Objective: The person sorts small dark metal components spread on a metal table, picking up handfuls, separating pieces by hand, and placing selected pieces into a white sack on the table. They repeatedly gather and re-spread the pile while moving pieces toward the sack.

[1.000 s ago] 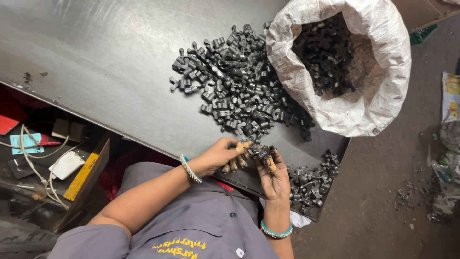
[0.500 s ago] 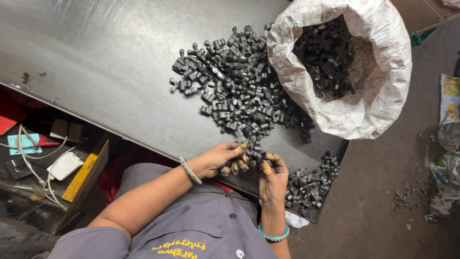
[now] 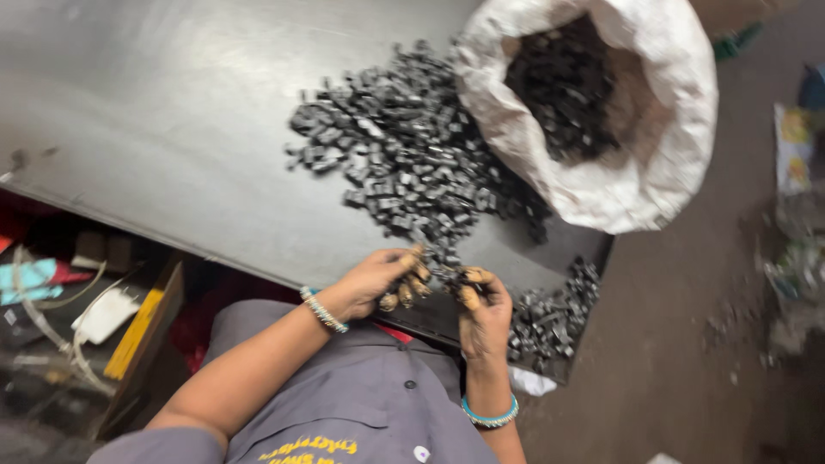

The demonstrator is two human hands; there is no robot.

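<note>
A heap of small dark metal parts [image 3: 404, 163] lies spread on a grey metal table [image 3: 163, 129]. At the table's near edge my left hand [image 3: 378, 279] and my right hand [image 3: 483, 314] are close together, fingers curled around a few of these metal parts [image 3: 440, 271] held between them. Both wrists wear bangles. A smaller pile of the same parts [image 3: 550, 309] sits at the table's right corner, just right of my right hand. A white woven sack [image 3: 653, 163], open at the top, holds more dark parts at the back right.
Below the table's left edge is a cluttered shelf with a white cable and adapter [image 3: 103, 314], a yellow strip [image 3: 133, 335] and bits of paper. The dirt floor [image 3: 687, 344] at right has scattered debris and packets [image 3: 795, 146].
The view has shifted slightly. My hands stay at the table edge, fingers working the small parts; the right hand has drawn a little closer to the left.
</note>
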